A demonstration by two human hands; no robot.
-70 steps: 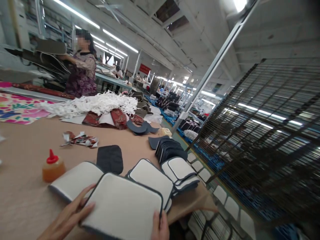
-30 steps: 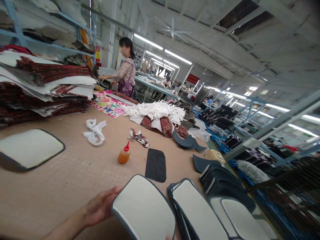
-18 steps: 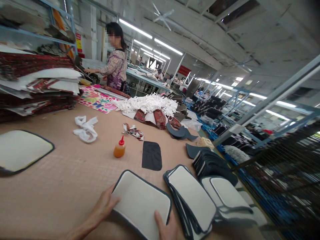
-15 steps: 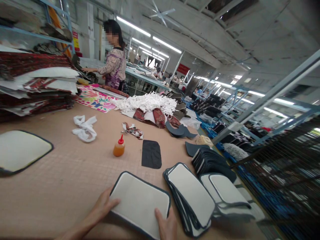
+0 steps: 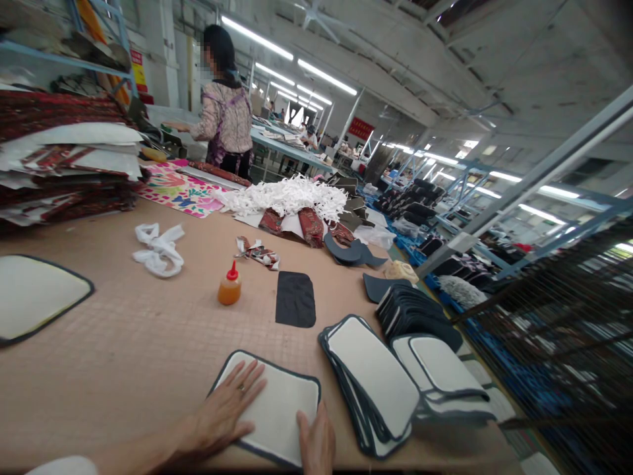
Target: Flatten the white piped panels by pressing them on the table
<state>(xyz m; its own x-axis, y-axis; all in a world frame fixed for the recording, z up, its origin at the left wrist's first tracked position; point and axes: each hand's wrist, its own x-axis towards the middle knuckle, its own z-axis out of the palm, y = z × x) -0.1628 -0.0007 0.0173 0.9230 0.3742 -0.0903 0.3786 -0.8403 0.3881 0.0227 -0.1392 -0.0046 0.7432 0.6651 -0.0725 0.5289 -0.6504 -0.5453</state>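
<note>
A cream mat with rounded corners and dark edging (image 5: 279, 396) lies on the table in front of me. My left hand (image 5: 230, 402) rests flat on its left part, fingers stretched and spread, a ring on one finger. At the mat's right edge is my right hand (image 5: 316, 439), the thumb over the top and the fingers along the outer side; their tips are partly hidden. To the right of it lies a stack of similar mats (image 5: 373, 376). Beyond the mat are a flat black piece (image 5: 295, 299) and a squeeze bottle of amber liquid with a red cap (image 5: 230, 287).
More mats (image 5: 445, 366) and folded dark pieces (image 5: 415, 316) stand at the right. Another mat (image 5: 39, 297) lies far left. White strips (image 5: 161, 251), a heap of white shreds (image 5: 291, 198) and a tall fabric stack (image 5: 64, 158) sit farther back. A co-worker (image 5: 227, 112) stands beyond the table.
The mat has come down flat on the table. My left hand has moved from its left edge onto its top and spread out. My right hand stays at the right edge.
</note>
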